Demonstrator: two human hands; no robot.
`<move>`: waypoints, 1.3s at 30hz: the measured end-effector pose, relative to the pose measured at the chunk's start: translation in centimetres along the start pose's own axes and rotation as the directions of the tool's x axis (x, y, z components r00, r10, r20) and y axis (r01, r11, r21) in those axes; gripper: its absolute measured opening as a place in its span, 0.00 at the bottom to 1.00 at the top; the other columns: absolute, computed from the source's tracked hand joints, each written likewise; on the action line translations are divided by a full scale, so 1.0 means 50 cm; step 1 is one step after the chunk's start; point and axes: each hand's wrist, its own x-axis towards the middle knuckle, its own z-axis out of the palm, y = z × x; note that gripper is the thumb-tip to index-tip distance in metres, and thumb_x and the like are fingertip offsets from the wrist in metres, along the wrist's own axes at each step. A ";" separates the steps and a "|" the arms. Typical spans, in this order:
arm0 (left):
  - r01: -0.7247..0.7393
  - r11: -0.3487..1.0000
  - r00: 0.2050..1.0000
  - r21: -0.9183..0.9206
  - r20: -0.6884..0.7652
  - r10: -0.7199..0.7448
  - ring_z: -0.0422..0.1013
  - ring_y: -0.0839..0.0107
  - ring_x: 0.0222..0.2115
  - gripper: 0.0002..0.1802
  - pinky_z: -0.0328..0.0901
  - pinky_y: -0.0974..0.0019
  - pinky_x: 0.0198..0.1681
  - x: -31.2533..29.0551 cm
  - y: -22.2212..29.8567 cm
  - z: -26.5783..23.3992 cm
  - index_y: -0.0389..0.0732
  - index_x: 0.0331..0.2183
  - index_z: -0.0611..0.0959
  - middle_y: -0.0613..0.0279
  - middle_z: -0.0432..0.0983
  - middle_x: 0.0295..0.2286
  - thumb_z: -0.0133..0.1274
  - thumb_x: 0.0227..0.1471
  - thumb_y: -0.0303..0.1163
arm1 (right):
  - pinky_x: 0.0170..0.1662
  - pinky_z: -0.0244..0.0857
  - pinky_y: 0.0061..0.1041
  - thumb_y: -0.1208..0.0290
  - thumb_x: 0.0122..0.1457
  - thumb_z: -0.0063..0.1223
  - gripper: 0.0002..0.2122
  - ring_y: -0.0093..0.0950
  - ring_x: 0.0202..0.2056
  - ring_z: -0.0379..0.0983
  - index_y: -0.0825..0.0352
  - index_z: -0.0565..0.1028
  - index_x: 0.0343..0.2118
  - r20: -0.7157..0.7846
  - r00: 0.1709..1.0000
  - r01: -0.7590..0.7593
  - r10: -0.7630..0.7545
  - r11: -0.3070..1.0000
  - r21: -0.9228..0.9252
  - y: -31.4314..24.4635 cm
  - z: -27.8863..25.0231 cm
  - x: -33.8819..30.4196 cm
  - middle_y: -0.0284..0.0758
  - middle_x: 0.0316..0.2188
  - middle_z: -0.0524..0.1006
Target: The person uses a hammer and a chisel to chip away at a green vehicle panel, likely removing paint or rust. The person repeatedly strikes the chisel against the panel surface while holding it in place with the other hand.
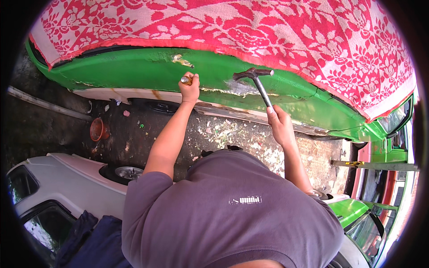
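My left hand (190, 91) is closed around a tool with an amber handle (186, 80), held against or close to the side of a green car (134, 67). The tool's far end is hidden, so I cannot tell its kind. Just beyond that hand is a chipped, pale patch (182, 60) in the paint. My right hand (281, 127) grips a hammer (262, 89) by its metal handle. The hammer's head is raised in front of the panel, near a scraped grey-white area (241, 87) low on the green side.
A red and white floral cloth (250, 31) drapes over the green car. Paint flakes (219, 132) litter the ground. An orange bucket (99, 129) lies at left, near a white car (85, 178) with dark clothing (100, 236) on it. A metal bar (380, 165) crosses at right.
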 end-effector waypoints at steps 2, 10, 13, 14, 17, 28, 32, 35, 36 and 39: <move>0.056 0.989 0.998 -0.135 -0.020 -0.060 0.56 0.82 0.13 0.16 0.52 0.73 0.16 0.002 0.014 0.007 0.40 0.18 0.64 0.71 0.60 0.13 0.51 0.51 0.21 | 0.25 0.55 0.26 0.55 0.65 0.43 0.19 0.21 0.20 0.59 0.69 0.68 0.26 -0.016 1.000 -0.008 0.009 0.999 0.050 0.009 -0.003 -0.010 0.31 0.15 0.64; -0.037 0.986 0.996 -0.162 0.079 0.050 0.56 0.82 0.13 0.14 0.52 0.73 0.16 -0.010 0.050 0.037 0.39 0.19 0.66 0.70 0.60 0.13 0.51 0.51 0.21 | 0.26 0.56 0.25 0.54 0.64 0.43 0.20 0.20 0.21 0.58 0.69 0.68 0.26 -0.043 0.997 -0.065 0.065 0.998 0.018 0.033 -0.010 -0.027 0.29 0.16 0.63; 0.035 0.993 0.993 -0.116 0.113 -0.022 0.56 0.82 0.13 0.14 0.52 0.72 0.16 -0.013 0.027 0.039 0.39 0.18 0.65 0.70 0.60 0.12 0.50 0.51 0.21 | 0.26 0.56 0.25 0.53 0.64 0.43 0.20 0.20 0.22 0.59 0.69 0.68 0.27 0.000 0.991 -0.132 0.133 0.991 0.034 0.051 -0.006 -0.026 0.30 0.16 0.64; 0.057 0.986 0.994 -0.156 0.099 -0.042 0.56 0.82 0.13 0.14 0.52 0.72 0.16 -0.013 0.018 0.037 0.39 0.18 0.65 0.70 0.60 0.12 0.50 0.51 0.21 | 0.26 0.57 0.26 0.52 0.64 0.43 0.21 0.21 0.21 0.59 0.69 0.68 0.26 -0.015 0.991 -0.136 0.136 0.991 -0.005 0.043 -0.005 -0.030 0.30 0.16 0.64; 0.114 0.965 0.993 -0.234 0.067 -0.102 0.56 0.82 0.12 0.15 0.52 0.72 0.16 -0.014 0.009 0.037 0.40 0.18 0.64 0.70 0.59 0.12 0.50 0.50 0.20 | 0.24 0.57 0.25 0.53 0.64 0.43 0.21 0.20 0.20 0.60 0.69 0.68 0.26 0.016 0.993 -0.114 0.114 0.993 0.000 0.049 -0.003 -0.025 0.30 0.16 0.64; 0.168 0.962 0.983 -0.214 -0.038 -0.180 0.58 0.82 0.12 0.16 0.52 0.73 0.14 0.004 0.004 0.052 0.41 0.17 0.65 0.72 0.62 0.13 0.53 0.49 0.20 | 0.25 0.58 0.25 0.56 0.64 0.45 0.18 0.20 0.20 0.59 0.69 0.69 0.27 0.060 0.983 -0.176 0.175 0.984 0.011 0.045 -0.020 0.004 0.30 0.16 0.64; 0.146 0.981 0.989 -0.128 -0.008 -0.148 0.58 0.82 0.12 0.15 0.52 0.73 0.14 -0.012 -0.010 0.059 0.41 0.17 0.65 0.71 0.62 0.13 0.52 0.48 0.19 | 0.27 0.56 0.26 0.55 0.64 0.44 0.19 0.21 0.22 0.59 0.69 0.69 0.27 0.059 0.987 -0.147 0.149 0.989 -0.034 0.054 -0.030 0.022 0.31 0.16 0.64; 0.190 0.966 0.978 -0.177 -0.050 -0.202 0.57 0.82 0.11 0.15 0.51 0.73 0.13 -0.004 -0.005 0.067 0.41 0.18 0.65 0.71 0.61 0.13 0.52 0.48 0.19 | 0.27 0.56 0.26 0.54 0.64 0.43 0.20 0.21 0.22 0.58 0.69 0.68 0.26 0.052 0.988 -0.142 0.145 0.989 -0.046 0.045 -0.032 0.028 0.30 0.16 0.64; 0.171 0.962 0.978 -0.211 -0.082 -0.192 0.56 0.81 0.10 0.14 0.51 0.73 0.12 0.003 -0.004 0.061 0.42 0.18 0.65 0.70 0.61 0.12 0.52 0.48 0.19 | 0.27 0.56 0.26 0.54 0.64 0.43 0.20 0.21 0.22 0.58 0.69 0.68 0.26 0.051 0.988 -0.146 0.148 0.989 -0.032 0.035 -0.034 0.026 0.30 0.16 0.64; 0.179 0.954 0.977 -0.240 -0.073 -0.202 0.56 0.81 0.09 0.14 0.50 0.73 0.12 0.009 -0.003 0.054 0.42 0.19 0.65 0.70 0.61 0.13 0.51 0.49 0.19 | 0.26 0.55 0.26 0.54 0.64 0.43 0.20 0.21 0.22 0.58 0.69 0.68 0.26 0.050 0.992 -0.113 0.113 0.994 0.005 0.036 -0.034 0.030 0.30 0.16 0.64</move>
